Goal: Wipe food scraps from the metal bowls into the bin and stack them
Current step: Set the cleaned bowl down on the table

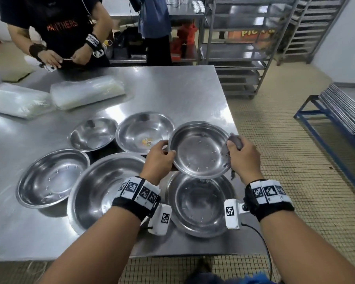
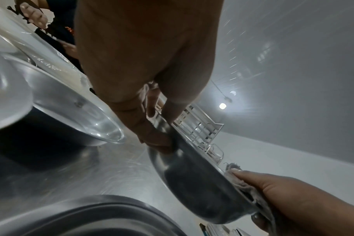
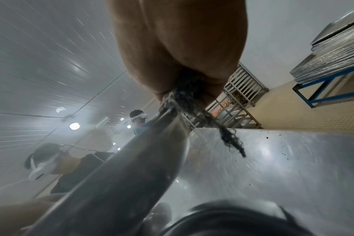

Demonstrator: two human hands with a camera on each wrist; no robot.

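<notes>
I hold a metal bowl (image 1: 199,149) in the air above another bowl (image 1: 199,203) near the table's right edge. My left hand (image 1: 160,155) grips its left rim, thumb inside. On the opposite rim my right hand (image 1: 237,152) pinches a grey cloth (image 1: 235,140) against the metal. The left wrist view shows the held bowl (image 2: 196,188) from below, with the cloth (image 2: 238,180) pressed on its rim by the right thumb. In the right wrist view the cloth (image 3: 192,102) hangs frayed over the bowl's rim (image 3: 131,167). Another bowl (image 1: 145,133) holds yellow scraps (image 1: 147,142).
Several more empty bowls sit on the steel table (image 1: 182,95): a large one (image 1: 103,189), one at left (image 1: 52,178), one behind (image 1: 93,133). Wrapped plastic packs (image 1: 87,92) lie at the far left, where another person (image 1: 55,29) stands. Shelving racks (image 1: 244,44) and stacked trays (image 1: 342,111) stand right.
</notes>
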